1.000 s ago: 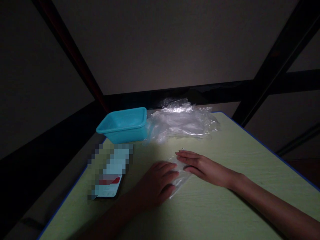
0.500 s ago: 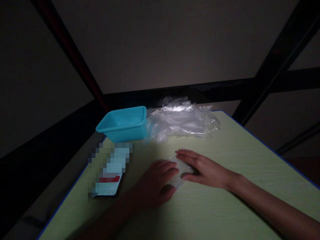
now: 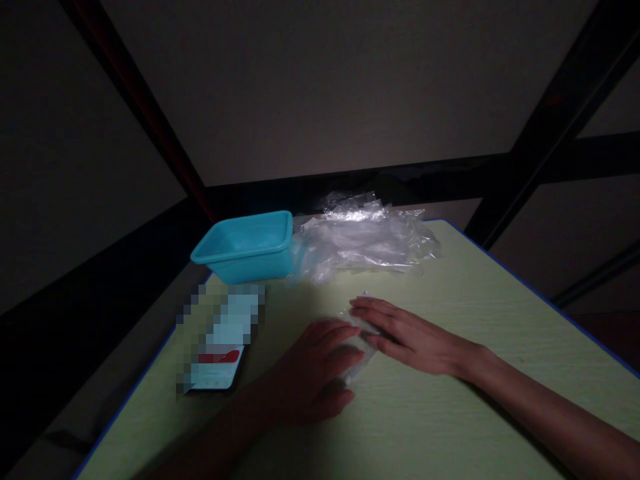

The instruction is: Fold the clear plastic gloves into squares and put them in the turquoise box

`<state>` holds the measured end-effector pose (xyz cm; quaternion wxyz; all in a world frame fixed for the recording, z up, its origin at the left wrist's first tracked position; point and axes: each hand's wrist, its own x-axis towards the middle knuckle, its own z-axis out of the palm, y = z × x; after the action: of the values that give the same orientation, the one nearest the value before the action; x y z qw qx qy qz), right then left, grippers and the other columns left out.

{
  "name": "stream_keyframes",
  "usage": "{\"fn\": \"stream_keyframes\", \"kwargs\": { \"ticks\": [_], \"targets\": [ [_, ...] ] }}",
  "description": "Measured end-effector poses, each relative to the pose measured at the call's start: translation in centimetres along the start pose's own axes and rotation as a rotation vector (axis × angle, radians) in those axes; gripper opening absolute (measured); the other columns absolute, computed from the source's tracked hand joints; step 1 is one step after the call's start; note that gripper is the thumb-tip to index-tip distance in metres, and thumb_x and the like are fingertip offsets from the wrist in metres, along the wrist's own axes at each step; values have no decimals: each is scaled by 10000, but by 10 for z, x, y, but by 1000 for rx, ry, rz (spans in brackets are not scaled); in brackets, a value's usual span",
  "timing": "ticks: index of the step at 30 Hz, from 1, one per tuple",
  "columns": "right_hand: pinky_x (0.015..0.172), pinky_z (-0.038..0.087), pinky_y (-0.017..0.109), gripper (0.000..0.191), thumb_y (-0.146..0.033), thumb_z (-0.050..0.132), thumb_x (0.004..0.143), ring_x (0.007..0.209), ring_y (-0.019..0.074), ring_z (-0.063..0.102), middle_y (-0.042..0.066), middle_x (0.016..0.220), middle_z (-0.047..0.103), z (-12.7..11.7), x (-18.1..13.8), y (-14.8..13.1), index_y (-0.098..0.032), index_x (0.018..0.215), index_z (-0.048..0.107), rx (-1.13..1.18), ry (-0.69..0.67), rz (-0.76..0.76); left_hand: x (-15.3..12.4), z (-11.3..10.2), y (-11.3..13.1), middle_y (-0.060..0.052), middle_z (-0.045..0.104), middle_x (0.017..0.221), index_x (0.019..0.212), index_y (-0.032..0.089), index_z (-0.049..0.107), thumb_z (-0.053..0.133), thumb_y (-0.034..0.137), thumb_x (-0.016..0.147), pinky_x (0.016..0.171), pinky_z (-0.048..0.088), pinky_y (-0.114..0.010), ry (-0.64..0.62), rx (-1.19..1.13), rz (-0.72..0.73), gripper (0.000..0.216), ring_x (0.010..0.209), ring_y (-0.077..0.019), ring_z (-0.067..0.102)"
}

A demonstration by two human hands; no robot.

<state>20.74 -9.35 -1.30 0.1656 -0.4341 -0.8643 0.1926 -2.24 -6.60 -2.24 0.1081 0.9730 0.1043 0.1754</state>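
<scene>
The left hand point(image 3: 310, 377) is lying open and palm down on the pale green tabletop point(image 3: 450, 413), its fingers stretched out flat and its fingertips pressing on the near left part of a small clear plastic bag point(image 3: 361, 352). The right hand point(image 3: 407, 333) is reaching in from the right, also open and flat, with its fingers extended side by side and resting on the far right part of the same bag. Neither hand is closing around anything; both are only pressing down. The 2 hands are sitting very close together, with a narrow strip of the bag showing between them. The bag is lying flat on the tabletop, about at its middle, and its outline is hard to make out in the dim light.

At the far left corner a teal plastic tub point(image 3: 245, 248) is standing upright, well apart from the hands. Just to its right, a loose pile of clear plastic bags point(image 3: 363, 243) is spreading along the far edge and touching the tub's side. Near the left edge, a flat item point(image 3: 217, 340) is lying blurred out, with a red band showing at its near end. Dark bars of a frame point(image 3: 550, 113) are crossing behind the tabletop.
</scene>
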Motion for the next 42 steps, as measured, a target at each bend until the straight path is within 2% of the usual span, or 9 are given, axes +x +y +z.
{"fn": "stream_keyframes", "kwargs": {
  "ticks": [2,7,17,23,30,35,42],
  "targets": [
    [1067,298,454,420,-292,295,935,1309,218,315,147,1367,429,0,-1,1,-128,1302,418,12,13,-19,2,-1,1,-172,448,1298,1191,134,493,436,393,854,1024,295,-450,-52,-3,2,429,1249,-280,348],
    [1061,307,464,428,-269,270,931,1307,241,314,188,1371,408,0,0,0,-70,1274,433,3,13,-24,3,-1,2,-204,393,1350,1239,136,484,426,466,861,1037,240,-512,-129,39,0,505,1279,-315,303],
    [1072,298,436,407,-248,269,939,1308,226,311,192,1365,407,-3,1,-3,-51,1249,445,-41,-24,-11,0,2,0,-177,461,1288,1127,160,552,390,405,890,1023,275,-486,-33,16,70,378,1249,-283,357],
    [1069,304,438,390,-229,276,938,1303,220,321,186,1360,414,-3,1,-4,-64,1246,449,-48,-23,-15,3,-2,1,-161,516,1217,1021,150,578,421,344,884,963,366,-426,39,-48,110,285,1173,-253,431],
    [1065,306,452,384,-217,291,933,1302,220,324,186,1363,411,-2,1,-3,-67,1255,437,-62,-14,-21,2,-2,2,-141,568,1143,926,160,583,468,298,866,925,399,-401,105,-152,117,190,1123,-232,478],
    [1060,314,451,373,-210,295,928,1302,217,324,175,1360,417,-2,0,-2,-92,1249,444,-58,-7,-23,1,-3,2,-132,595,1092,846,160,604,497,309,851,920,407,-389,100,-216,89,184,1086,-226,516],
    [1063,309,447,395,-218,280,930,1306,227,313,194,1367,402,-1,0,-1,-56,1251,443,-52,-18,-29,1,-2,2,-113,620,1047,784,169,621,536,347,832,907,419,-371,90,-273,69,204,1053,-216,540]
  ]
}}
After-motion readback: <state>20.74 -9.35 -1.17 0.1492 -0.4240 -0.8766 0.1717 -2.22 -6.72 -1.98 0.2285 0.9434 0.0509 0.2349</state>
